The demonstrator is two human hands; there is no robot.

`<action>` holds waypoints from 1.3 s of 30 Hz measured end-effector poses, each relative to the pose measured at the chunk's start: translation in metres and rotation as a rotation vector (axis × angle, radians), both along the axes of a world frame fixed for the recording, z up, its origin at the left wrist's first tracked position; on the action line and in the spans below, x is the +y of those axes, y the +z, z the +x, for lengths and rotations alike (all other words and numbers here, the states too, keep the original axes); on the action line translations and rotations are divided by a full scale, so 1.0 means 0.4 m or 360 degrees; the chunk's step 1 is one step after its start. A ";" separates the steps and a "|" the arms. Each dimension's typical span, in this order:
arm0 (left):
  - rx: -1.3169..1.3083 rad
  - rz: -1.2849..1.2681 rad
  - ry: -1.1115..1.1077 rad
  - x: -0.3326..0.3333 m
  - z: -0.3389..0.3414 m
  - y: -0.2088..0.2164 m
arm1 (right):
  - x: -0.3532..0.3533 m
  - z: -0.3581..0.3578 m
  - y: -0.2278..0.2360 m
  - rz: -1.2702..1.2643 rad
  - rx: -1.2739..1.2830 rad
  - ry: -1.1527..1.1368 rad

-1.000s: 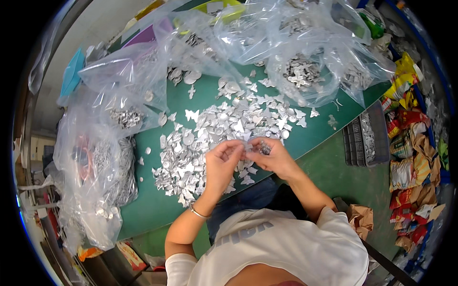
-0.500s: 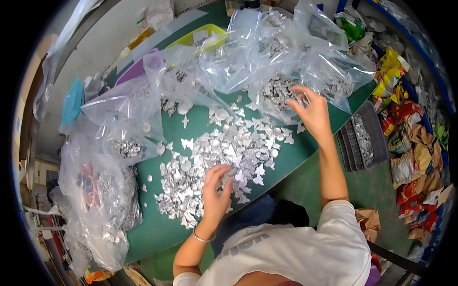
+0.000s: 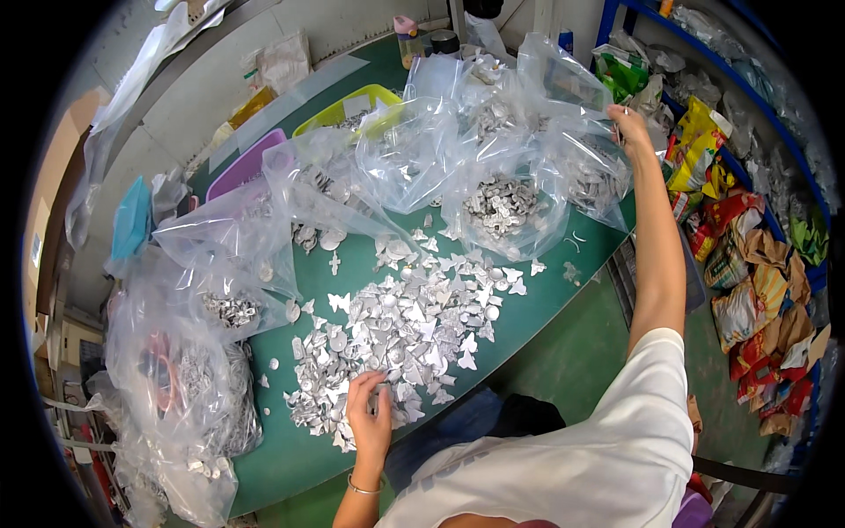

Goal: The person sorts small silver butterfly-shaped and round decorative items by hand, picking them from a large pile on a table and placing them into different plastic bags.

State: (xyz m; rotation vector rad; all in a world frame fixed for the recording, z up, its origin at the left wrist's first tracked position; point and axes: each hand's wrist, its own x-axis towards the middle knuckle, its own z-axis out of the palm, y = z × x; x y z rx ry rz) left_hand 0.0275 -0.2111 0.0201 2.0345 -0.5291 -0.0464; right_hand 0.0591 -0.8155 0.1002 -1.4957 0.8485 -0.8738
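Observation:
A wide heap of small silver-grey metal pieces [image 3: 414,312], several shaped like butterflies, lies on the green table [image 3: 546,290]. At the heap's near edge my left hand [image 3: 368,414] rests with curved fingers, a gap between thumb and fingertips. My right arm reaches far to the right. There my right hand [image 3: 632,130] is beside the upper edge of a clear plastic bag [image 3: 598,180] of metal pieces, its fingers pinched together; what they hold is too small to make out. Left of it, another clear bag [image 3: 502,211] stands open, filled with small metal pieces.
More clear bags [image 3: 224,299] of metal parts line the table's left and back. Behind them are a purple bin [image 3: 246,165] and a yellow-green bin [image 3: 343,110]. A bottle [image 3: 407,42] stands at the back. Crumpled packets [image 3: 739,321] fill the right side; a grey crate [image 3: 693,273] is below the table edge.
My right hand has moved from above the open middle bag to the far right bag. My left hand has shifted left and nearer along the heap. The view has turned slightly.

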 end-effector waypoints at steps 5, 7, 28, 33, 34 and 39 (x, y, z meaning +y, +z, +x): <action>-0.0013 -0.0026 0.0039 0.009 -0.004 -0.017 | -0.063 0.001 -0.026 0.0285 0.0040 0.0069; -0.0002 -0.0040 0.0040 0.010 -0.005 -0.021 | -0.068 -0.003 -0.021 0.0568 -0.0092 0.0124; -0.0435 0.0770 -0.0419 -0.054 -0.027 -0.041 | 0.682 -0.162 -0.136 -0.1370 -0.0329 0.0304; -0.0482 0.0958 -0.0365 -0.051 -0.013 -0.055 | 0.827 -0.145 -0.193 -0.1307 0.0030 0.1319; -0.0476 0.0940 -0.0339 -0.051 -0.011 -0.054 | 0.838 -0.140 -0.207 -0.1399 0.0031 0.1313; -0.0459 0.0884 -0.0129 -0.040 0.012 -0.073 | 0.882 -0.119 -0.238 -0.1656 0.0336 0.1339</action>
